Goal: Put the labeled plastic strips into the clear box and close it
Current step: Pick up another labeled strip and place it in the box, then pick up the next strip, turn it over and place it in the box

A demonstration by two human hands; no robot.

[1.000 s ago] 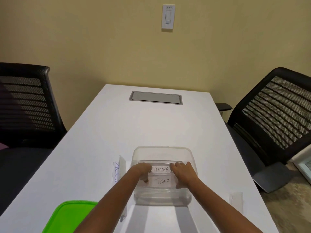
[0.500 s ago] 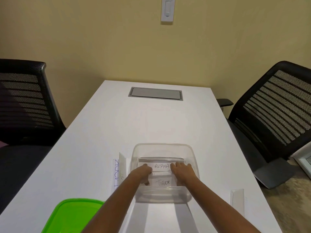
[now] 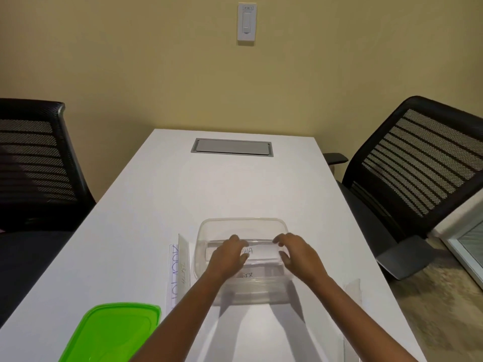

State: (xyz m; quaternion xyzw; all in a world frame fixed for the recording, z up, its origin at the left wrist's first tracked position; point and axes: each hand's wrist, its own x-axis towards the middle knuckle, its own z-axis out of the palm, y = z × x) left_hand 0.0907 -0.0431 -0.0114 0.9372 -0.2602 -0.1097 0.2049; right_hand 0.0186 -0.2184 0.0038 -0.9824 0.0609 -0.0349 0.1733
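Observation:
The clear box (image 3: 242, 222) stands open on the white table. Inside it lies a strip labeled ALPHA (image 3: 264, 251), and nearer to me one labeled TIGER (image 3: 248, 275). My left hand (image 3: 226, 257) hovers over the ALPHA strip's left end and hides part of the word. My right hand (image 3: 298, 253) is over the box's right side, fingers spread, off the strip. Neither hand grips anything. Two more labeled strips (image 3: 183, 257) lie side by side left of the box. A further clear strip (image 3: 352, 288) lies to its right. The green lid (image 3: 115, 333) rests at the near left.
A grey cable hatch (image 3: 232, 146) is set into the table's far end. Black mesh chairs stand at the left (image 3: 34, 163) and right (image 3: 418, 163). A wall switch (image 3: 246, 23) is on the yellow wall.
Both hands held the ALPHA strip's ends down in the box; now they have let go and lifted, with fingers spread. The strip lies flat above TIGER.

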